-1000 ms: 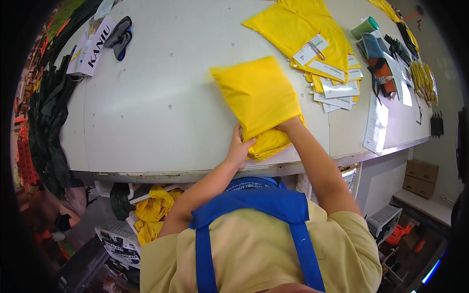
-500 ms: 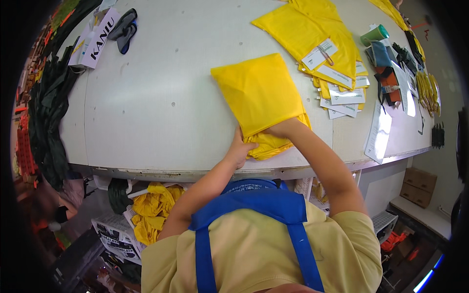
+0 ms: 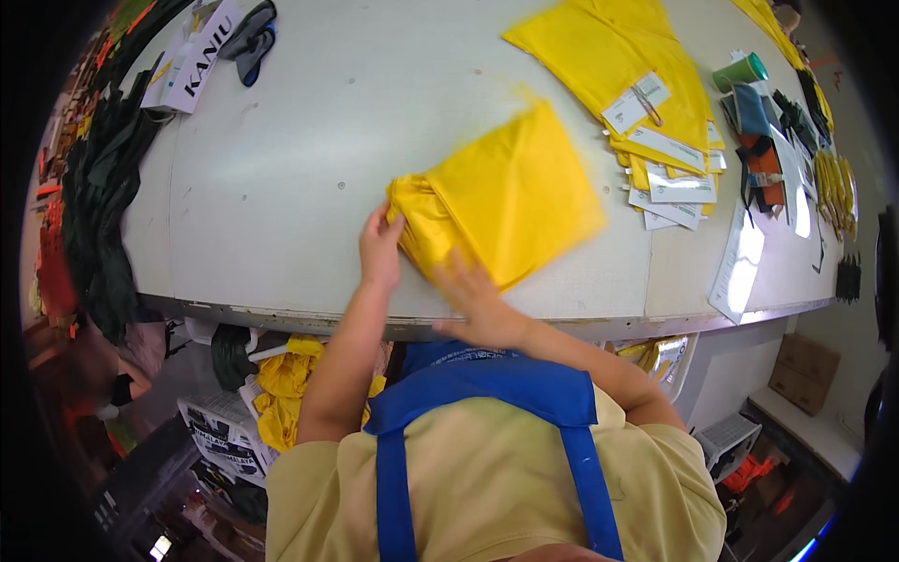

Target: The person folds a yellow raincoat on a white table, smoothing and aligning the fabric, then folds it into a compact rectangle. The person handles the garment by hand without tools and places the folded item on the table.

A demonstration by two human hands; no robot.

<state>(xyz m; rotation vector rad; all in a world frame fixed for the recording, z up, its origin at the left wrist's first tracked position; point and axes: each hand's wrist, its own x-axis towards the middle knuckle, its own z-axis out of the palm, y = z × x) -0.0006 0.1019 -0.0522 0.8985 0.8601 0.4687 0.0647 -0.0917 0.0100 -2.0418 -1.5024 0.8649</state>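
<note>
A yellow fabric pouch (image 3: pixel 524 197) lies at a slant on the table in front of me, blurred along its far and right edges. Gathered yellow cloth (image 3: pixel 424 215) shows at its left end, partly inside the pouch's opening. My left hand (image 3: pixel 379 251) pinches that left end, thumb and fingers around the cloth's edge. Near the pouch's lower edge is my right hand (image 3: pixel 482 304), its fingers spread and smeared by motion; they overlap the cloth, and whether they touch it I cannot tell.
Yellow pouches with white cards (image 3: pixel 682 184) are stacked at the far right, beside a green cup (image 3: pixel 740 72). A white box (image 3: pixel 192 56) and a dark tool (image 3: pixel 251 42) stand far left, near dark green cloth (image 3: pixel 98 206). The table's front edge (image 3: pixel 581 330) runs close to me.
The pouch has turned, its open end swinging from the near side to the left. My right hand has come out of the opening; my left hand has moved left and farther up.
</note>
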